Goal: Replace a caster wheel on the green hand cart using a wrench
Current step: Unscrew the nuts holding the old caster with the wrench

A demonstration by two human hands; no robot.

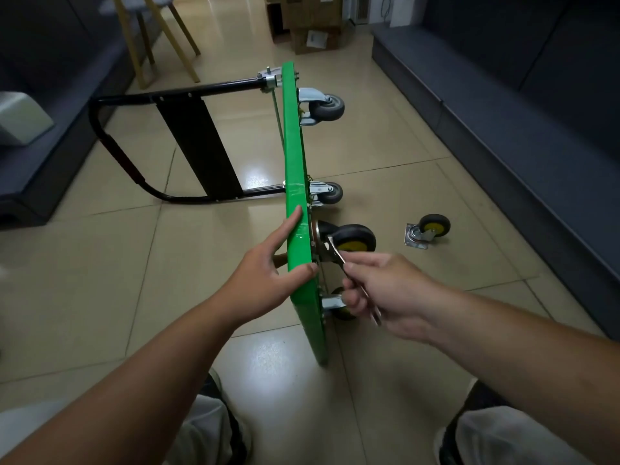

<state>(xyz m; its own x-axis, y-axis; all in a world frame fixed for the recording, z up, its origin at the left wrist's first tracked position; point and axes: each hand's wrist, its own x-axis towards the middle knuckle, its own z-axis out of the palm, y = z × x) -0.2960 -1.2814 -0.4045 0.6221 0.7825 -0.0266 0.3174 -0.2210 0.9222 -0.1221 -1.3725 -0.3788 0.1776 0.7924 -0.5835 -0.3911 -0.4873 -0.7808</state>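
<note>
Gripping 1 wrench (333, 251): right fingers (355, 266) | left fingers (292, 219) straight | 1 cart (295, 156), 4 casters (355, 238) | 1 loose caster (429, 229)

Your cart (297, 182) is bright green with a black handle (100, 135); the loose wheel (432, 228) has a yellow hub; the floor (402, 182) is beige tile.

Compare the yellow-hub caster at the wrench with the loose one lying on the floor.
The mounted caster sits against the green cart's underside; the loose caster lies apart on the floor tiles. The wrench, gripped by the right hand, reaches the mounted caster's plate; nothing touches the loose caster. Both have black tyres, yellow hubs.
</note>
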